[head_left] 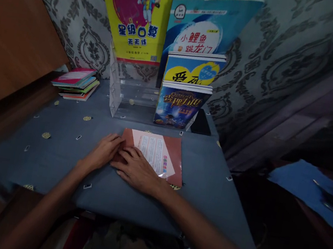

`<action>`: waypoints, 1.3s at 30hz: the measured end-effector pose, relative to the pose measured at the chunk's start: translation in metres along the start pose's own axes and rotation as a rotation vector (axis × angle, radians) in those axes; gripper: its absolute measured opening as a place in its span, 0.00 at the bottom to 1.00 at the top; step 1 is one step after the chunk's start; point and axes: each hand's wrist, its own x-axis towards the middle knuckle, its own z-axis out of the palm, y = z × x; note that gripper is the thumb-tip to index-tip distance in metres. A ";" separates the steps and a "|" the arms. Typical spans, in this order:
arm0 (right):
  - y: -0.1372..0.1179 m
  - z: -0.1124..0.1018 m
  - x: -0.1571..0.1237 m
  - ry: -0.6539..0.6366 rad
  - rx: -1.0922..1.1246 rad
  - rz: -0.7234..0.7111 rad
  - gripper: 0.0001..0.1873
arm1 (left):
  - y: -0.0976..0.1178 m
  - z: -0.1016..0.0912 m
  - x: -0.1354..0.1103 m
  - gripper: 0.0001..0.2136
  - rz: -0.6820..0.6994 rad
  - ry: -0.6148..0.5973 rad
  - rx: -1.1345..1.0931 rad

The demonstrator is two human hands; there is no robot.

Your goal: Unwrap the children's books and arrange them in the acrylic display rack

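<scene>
A thin book with a brown and pale pink cover and printed text lies flat on the cloth-covered table in front of me. At its left edge is my left hand, fingers held together and closed on that edge; the fingertips are partly hidden. My right hand rests palm down over the book's lower left part, with its fingers stretched out and slightly apart. Both hands almost meet at the left side of the cover.
Behind the book stands a clear acrylic rack holding a yellow workbook, a blue book and others in tiers. A stack of books sits at the back left. A dark flat object lies beside the rack. The patterned tablecloth covers the table.
</scene>
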 end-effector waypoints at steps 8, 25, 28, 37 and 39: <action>0.002 0.006 0.000 0.014 -0.013 -0.007 0.19 | -0.013 0.010 0.020 0.17 0.018 0.025 0.033; 0.001 0.000 -0.001 0.006 0.000 0.004 0.19 | -0.008 0.005 0.041 0.18 0.041 -0.038 0.177; 0.000 -0.002 0.000 -0.004 0.022 0.008 0.19 | 0.003 0.000 0.048 0.17 0.034 -0.066 0.287; 0.012 -0.008 -0.005 0.136 0.293 0.072 0.13 | 0.040 -0.008 0.059 0.19 0.004 -0.197 0.511; 0.019 -0.010 -0.010 0.174 0.276 0.140 0.12 | 0.046 -0.011 0.060 0.20 -0.023 -0.243 0.539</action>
